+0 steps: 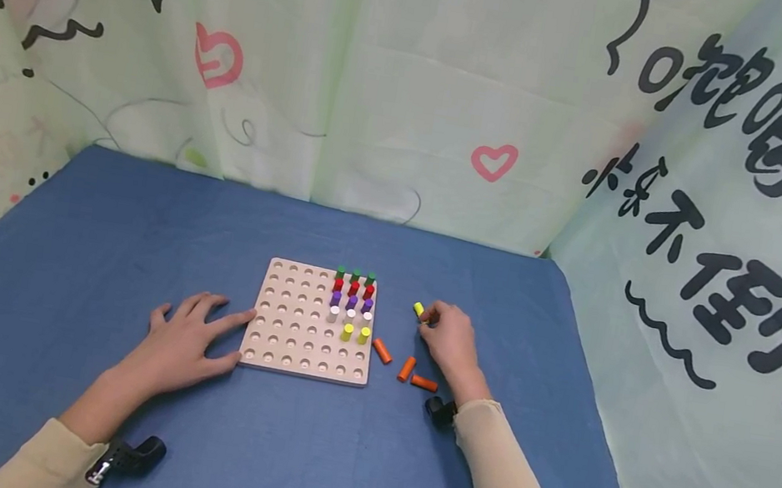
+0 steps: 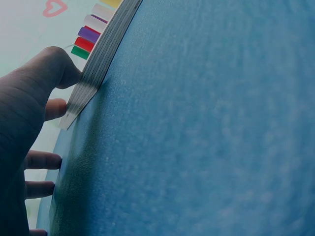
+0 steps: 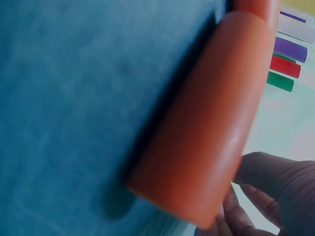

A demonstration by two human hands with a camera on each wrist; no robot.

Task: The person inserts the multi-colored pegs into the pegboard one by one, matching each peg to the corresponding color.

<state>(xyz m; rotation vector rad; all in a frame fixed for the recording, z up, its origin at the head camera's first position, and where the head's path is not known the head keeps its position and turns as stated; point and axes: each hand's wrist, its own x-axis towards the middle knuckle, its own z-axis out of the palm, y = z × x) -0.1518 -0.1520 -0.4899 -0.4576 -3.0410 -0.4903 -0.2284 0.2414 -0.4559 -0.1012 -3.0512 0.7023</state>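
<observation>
A pale wooden pegboard (image 1: 289, 316) lies flat, with green, red, purple, white and yellow pegs (image 1: 355, 334) standing in its right-hand columns. Against the board's left edge rest the thumb and index finger of my left hand (image 1: 182, 343), its fingers spread; in the left wrist view the thumb (image 2: 59, 69) meets the board's layered side (image 2: 101, 59). Right of the board, my right hand (image 1: 448, 339) pinches a yellow peg (image 1: 418, 309) at the fingertips. In the right wrist view a large, near orange peg (image 3: 202, 123) hides part of that hand's fingers.
Orange pegs lie loose between the board and my right wrist: one by the board's edge (image 1: 382, 351), one in the middle (image 1: 406, 369) and one nearest the sleeve (image 1: 425, 383). A blue cloth (image 1: 299, 450) covers the table. Printed curtains (image 1: 398, 93) hang behind and at both sides.
</observation>
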